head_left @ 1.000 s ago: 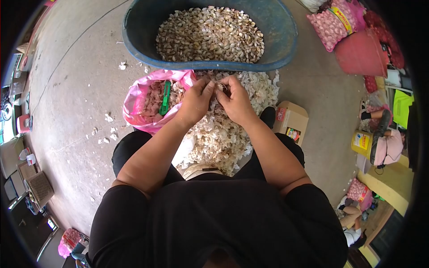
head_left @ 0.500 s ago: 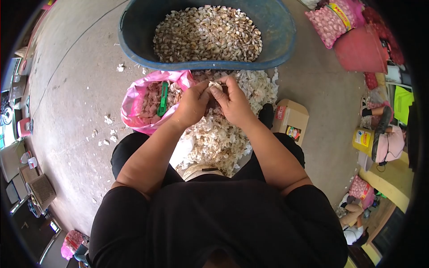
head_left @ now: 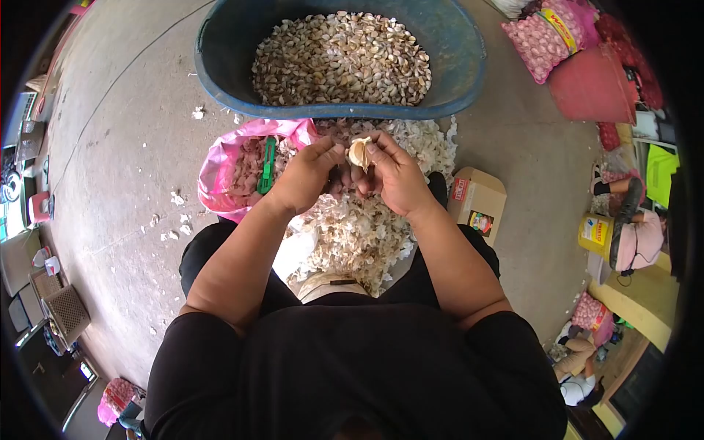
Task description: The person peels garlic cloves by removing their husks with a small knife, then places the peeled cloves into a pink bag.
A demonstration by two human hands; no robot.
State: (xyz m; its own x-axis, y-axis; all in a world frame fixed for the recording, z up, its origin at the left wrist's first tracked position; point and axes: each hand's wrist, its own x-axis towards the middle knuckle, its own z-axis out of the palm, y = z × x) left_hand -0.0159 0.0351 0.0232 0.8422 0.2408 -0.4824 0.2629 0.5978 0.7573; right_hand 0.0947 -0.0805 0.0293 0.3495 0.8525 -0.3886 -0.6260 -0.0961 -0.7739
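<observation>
Between the thumb and fingers of my right hand [head_left: 401, 178] is a partly broken garlic bulb [head_left: 358, 153], pale with some papery skin. My left hand [head_left: 304, 178] is just to its left, a small gap away, thumb and fingers pinched together; whether something small is in them is hidden. Under both hands spreads a heap of garlic skins [head_left: 352, 238]. To the left, a pink plastic bag [head_left: 211, 176] stands open with reddish skins inside and a green plastic-handled tool [head_left: 268, 165] lying across it. Beyond, loose garlic cloves [head_left: 341, 59] fill the bottom of a blue tub [head_left: 458, 55].
A cardboard box [head_left: 484, 194] lies by my right foot. Further right are a pink net sack of garlic [head_left: 534, 48], a red tub [head_left: 592, 84] and a yellow bucket [head_left: 595, 233] beside another person [head_left: 639, 238]. Scraps of skin dot the concrete floor [head_left: 132, 198] at left.
My hands were together over the garlic; now they have parted slightly. The garlic stays in my right hand, turned so its pale cloves show.
</observation>
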